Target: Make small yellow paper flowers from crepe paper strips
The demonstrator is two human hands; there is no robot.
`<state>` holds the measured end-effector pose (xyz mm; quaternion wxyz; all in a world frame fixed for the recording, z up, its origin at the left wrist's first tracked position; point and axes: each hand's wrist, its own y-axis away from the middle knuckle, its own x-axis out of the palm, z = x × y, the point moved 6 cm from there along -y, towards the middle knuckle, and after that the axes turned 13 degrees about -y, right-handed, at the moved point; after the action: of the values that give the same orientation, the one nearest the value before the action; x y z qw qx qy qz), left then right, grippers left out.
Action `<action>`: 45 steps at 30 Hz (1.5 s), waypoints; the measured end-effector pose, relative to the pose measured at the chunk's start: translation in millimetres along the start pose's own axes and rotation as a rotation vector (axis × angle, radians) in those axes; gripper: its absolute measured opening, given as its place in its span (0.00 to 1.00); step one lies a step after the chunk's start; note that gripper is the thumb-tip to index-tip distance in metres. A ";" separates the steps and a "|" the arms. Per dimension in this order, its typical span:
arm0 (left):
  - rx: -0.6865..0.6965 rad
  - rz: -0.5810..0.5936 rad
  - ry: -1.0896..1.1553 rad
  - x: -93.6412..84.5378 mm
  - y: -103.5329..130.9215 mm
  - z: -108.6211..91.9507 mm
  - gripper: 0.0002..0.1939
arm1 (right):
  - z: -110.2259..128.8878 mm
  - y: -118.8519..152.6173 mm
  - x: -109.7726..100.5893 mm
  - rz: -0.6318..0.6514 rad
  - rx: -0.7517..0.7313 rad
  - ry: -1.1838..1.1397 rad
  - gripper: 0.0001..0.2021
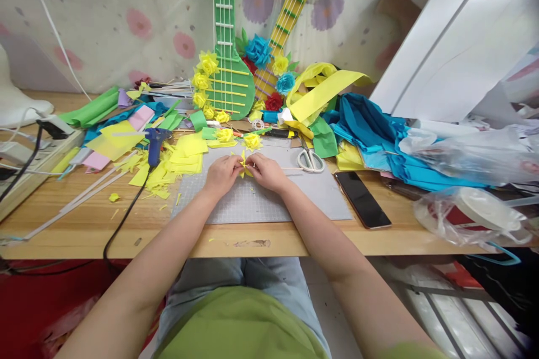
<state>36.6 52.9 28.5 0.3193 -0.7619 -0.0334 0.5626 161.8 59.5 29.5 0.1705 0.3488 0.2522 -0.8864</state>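
Both of my hands meet over the grey cutting mat (269,210), pinching a small yellow paper flower (243,166) between their fingertips. My left hand (223,174) grips it from the left, and my right hand (267,173) from the right. A thin pale stick (292,169) shows just right of my right hand. Just beyond my hands lie finished yellow paper flowers (252,141). White-handled scissors (310,160) rest on the mat to the right. Parts of the held flower are hidden by my fingers.
A blue glue gun (155,143) stands left among yellow paper scraps (185,157), its cord crossing the table. Green (231,87) and yellow (290,8) paper guitars lean at the back. A phone (362,199) and blue crepe paper (374,134) lie right, beside a bagged cup (475,213).
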 end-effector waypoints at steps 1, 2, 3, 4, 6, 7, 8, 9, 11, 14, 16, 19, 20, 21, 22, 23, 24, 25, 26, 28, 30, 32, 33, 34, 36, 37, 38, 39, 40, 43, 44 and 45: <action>0.006 0.001 -0.006 -0.4 -0.1 -0.3 0.08 | 0.7 0.4 -0.4 0.001 -0.008 -0.006 0.07; 0.011 0.002 -0.013 -0.6 -0.1 -0.4 0.08 | 1.2 0.5 -0.8 0.003 -0.014 -0.010 0.06; 0.014 0.004 -0.020 -0.6 -0.2 -0.4 0.08 | 1.2 0.5 -0.8 0.005 -0.020 -0.013 0.06; 0.017 0.005 -0.027 -0.5 -0.2 -0.3 0.09 | 0.9 0.3 -0.6 0.008 -0.023 -0.012 0.05; 0.025 0.001 -0.034 -0.3 -0.1 -0.4 0.11 | -1.2 -0.5 0.2 0.014 -0.020 -0.006 0.04; 0.032 -0.006 -0.035 -0.5 0.0 -0.8 0.13 | -2.6 -1.0 0.6 0.014 -0.013 -0.003 0.04; 0.043 -0.015 -0.033 -0.8 0.1 -1.6 0.14 | -4.2 -1.4 0.9 0.014 -0.005 -0.001 0.04; 0.058 -0.025 -0.030 -1.4 0.3 -2.8 0.15 | -5.7 -1.7 1.0 0.011 0.002 -0.002 0.04; 0.093 -0.049 -0.021 -3.3 0.5 -5.6 0.16 | -7.8 -2.1 0.5 -0.002 0.012 -0.012 0.04; 0.102 -0.088 -0.013 -6.6 0.1 -6.9 0.13 | -8.1 -2.5 -0.8 -0.014 0.016 -0.028 0.05; 0.090 -0.098 -0.012 -7.6 -0.4 -5.9 0.10 | -6.7 -2.7 -1.0 -0.007 0.013 -0.037 0.06; 0.073 -0.091 -0.006 -7.1 -0.8 -3.6 0.07 | -4.7 -2.8 -0.2 0.016 0.009 -0.045 0.06; 0.063 -0.088 -0.007 -6.8 -0.9 -2.5 0.07 | -4.4 -2.8 0.1 0.022 0.005 -0.048 0.06; 0.053 -0.087 -0.011 -6.6 -0.9 -1.5 0.07 | -4.4 -2.7 0.5 0.028 0.000 -0.051 0.06; 0.042 -0.086 -0.018 -6.5 -0.9 -0.5 0.07 | -4.4 -2.5 0.8 0.031 -0.006 -0.053 0.06; 0.031 -0.086 -0.026 -6.3 -0.8 0.4 0.07 | -4.5 -2.4 0.9 0.031 -0.013 -0.053 0.06; 0.020 -0.084 -0.034 -6.0 -0.7 1.2 0.07 | -4.7 -2.1 1.0 0.029 -0.016 -0.050 0.05; 0.008 -0.081 -0.040 -5.6 -0.6 2.1 0.07 | -5.0 -1.9 0.9 0.026 -0.015 -0.044 0.05; -0.006 -0.078 -0.044 -5.2 -0.5 3.0 0.07 | -5.2 -1.8 0.7 0.021 -0.007 -0.032 0.05; -0.039 -0.079 -0.047 -4.6 -0.1 5.0 0.06 | -5.1 -1.5 -0.3 0.006 0.021 0.000 0.04; -0.071 -0.090 -0.040 -4.2 0.3 7.1 0.06 | -3.9 -1.5 -2.0 -0.013 0.046 0.036 0.05; -0.102 -0.104 -0.027 -3.8 0.6 9.5 0.07 | -2.2 -1.6 -3.5 -0.029 0.054 0.062 0.05; -0.112 -0.106 -0.019 -3.4 0.7 10.5 0.07 | -1.6 -1.7 -3.8 -0.033 0.056 0.070 0.05; -0.117 -0.105 -0.013 -3.0 0.7 11.2 0.08 | -1.4 -1.9 -3.8 -0.035 0.058 0.075 0.05; -0.114 -0.097 -0.002 -2.6 0.6 11.4 0.08 | -2.2 -2.6 -3.1 -0.038 0.061 0.075 0.05; -0.104 -0.096 0.001 -3.1 0.6 10.5 0.08 | -3.0 -3.1 -2.7 -0.043 0.064 0.070 0.04; -0.090 -0.102 0.002 -4.6 0.7 9.1 0.09 | -4.0 -3.6 -2.2 -0.049 0.068 0.061 0.04; -0.073 -0.122 0.000 -7.2 0.9 6.9 0.11 | -5.0 -4.2 -1.9 -0.059 0.073 0.048 0.04; -0.051 -0.150 -0.005 -10.5 1.3 4.1 0.12 | -6.0 -4.8 -1.9 -0.072 0.082 0.032 0.04; 0.006 -0.233 -0.022 -19.1 2.5 -5.0 0.18 | -9.6 -6.0 -3.2 -0.128 0.128 -0.030 0.04; 0.012 -0.243 -0.026 -19.9 2.5 -7.2 0.19 | -10.5 -6.2 -3.8 -0.149 0.144 -0.051 0.04; 0.011 -0.242 -0.030 -19.5 2.1 -8.7 0.19 | -11.1 -6.4 -4.4 -0.170 0.158 -0.071 0.04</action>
<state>36.4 39.4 45.1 0.3886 -0.7419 -0.1267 0.5316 167.7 71.5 27.7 0.0757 0.3071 0.2041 -0.9264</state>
